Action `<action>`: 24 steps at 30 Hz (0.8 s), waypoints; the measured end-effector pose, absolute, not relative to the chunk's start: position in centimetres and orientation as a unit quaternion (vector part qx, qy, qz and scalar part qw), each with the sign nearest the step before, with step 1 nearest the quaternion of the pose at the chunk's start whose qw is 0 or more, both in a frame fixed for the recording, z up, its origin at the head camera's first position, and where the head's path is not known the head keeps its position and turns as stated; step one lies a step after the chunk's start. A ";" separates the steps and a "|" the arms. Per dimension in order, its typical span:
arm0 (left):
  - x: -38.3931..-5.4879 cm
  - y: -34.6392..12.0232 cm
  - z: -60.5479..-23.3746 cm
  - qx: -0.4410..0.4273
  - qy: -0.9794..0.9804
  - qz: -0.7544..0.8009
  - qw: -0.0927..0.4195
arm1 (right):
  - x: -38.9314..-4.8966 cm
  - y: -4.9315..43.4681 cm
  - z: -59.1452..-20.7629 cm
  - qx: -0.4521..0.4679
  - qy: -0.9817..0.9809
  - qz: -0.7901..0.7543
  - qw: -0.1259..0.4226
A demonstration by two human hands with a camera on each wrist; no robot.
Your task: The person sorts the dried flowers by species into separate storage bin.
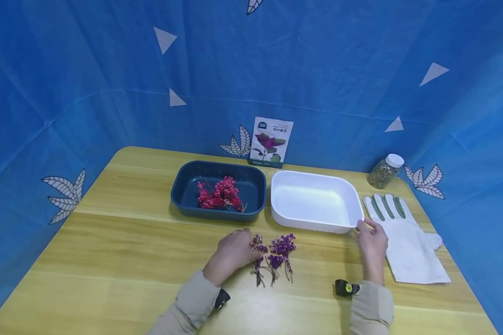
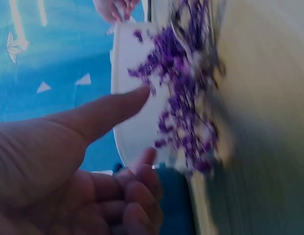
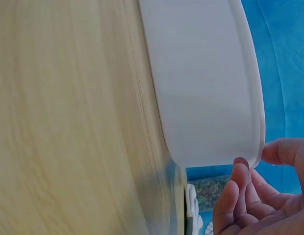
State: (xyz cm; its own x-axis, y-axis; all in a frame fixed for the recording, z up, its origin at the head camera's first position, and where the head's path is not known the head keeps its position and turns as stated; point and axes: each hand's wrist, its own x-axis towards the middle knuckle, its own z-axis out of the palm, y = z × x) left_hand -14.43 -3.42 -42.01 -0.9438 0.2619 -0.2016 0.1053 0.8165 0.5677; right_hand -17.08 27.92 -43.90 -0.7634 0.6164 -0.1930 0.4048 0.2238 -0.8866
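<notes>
Small bunches of dried purple flowers (image 1: 282,246) lie on the table in front of the two basins. My left hand (image 1: 234,251) reaches to the left bunch, thumb and fingers spread apart; in the left wrist view the thumb (image 2: 117,110) overlaps the purple blossoms (image 2: 179,93). At the near right corner of a white plastic basin (image 1: 314,224), my right hand (image 1: 372,242) pinches the rim between thumb and fingers, as the right wrist view also shows at the basin wall (image 3: 206,98). Pink-red dried flowers (image 1: 224,191) lie inside the dark blue basin (image 1: 218,214) on the left.
A seed packet (image 1: 270,142) with a plant picture stands against the blue curtain (image 1: 318,70) behind the basins. At the back right, a white-lidded jar (image 1: 384,172) lies tilted. White work gloves (image 1: 411,246) with green stripes lie right of my right hand.
</notes>
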 end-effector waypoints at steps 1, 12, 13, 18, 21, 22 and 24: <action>-14.4 -3.6 -42.0 0.084 0.946 0.279 0.141 | -17.1 27.9 -43.9 -0.331 -0.776 0.527 0.099; -14.5 -4.1 -42.9 0.084 0.949 0.244 0.181 | -17.1 27.9 -43.9 -0.326 -0.778 0.528 0.105; -14.6 -4.2 -42.9 0.085 0.947 0.249 0.185 | -17.1 27.9 -43.9 -0.323 -0.778 0.527 0.109; -15.3 -4.3 -42.8 0.079 0.946 0.256 0.185 | -17.0 27.9 -43.9 -0.318 -0.779 0.527 0.115; -15.6 -4.3 -42.7 0.064 0.952 0.254 0.156 | -17.0 27.9 -44.0 -0.320 -0.779 0.527 0.115; -15.6 -4.3 -42.6 0.056 0.954 0.255 0.146 | -17.0 27.9 -44.0 -0.321 -0.780 0.526 0.114; -15.6 -4.2 -42.5 0.042 0.955 0.260 0.133 | -17.0 27.9 -44.0 -0.324 -0.781 0.523 0.111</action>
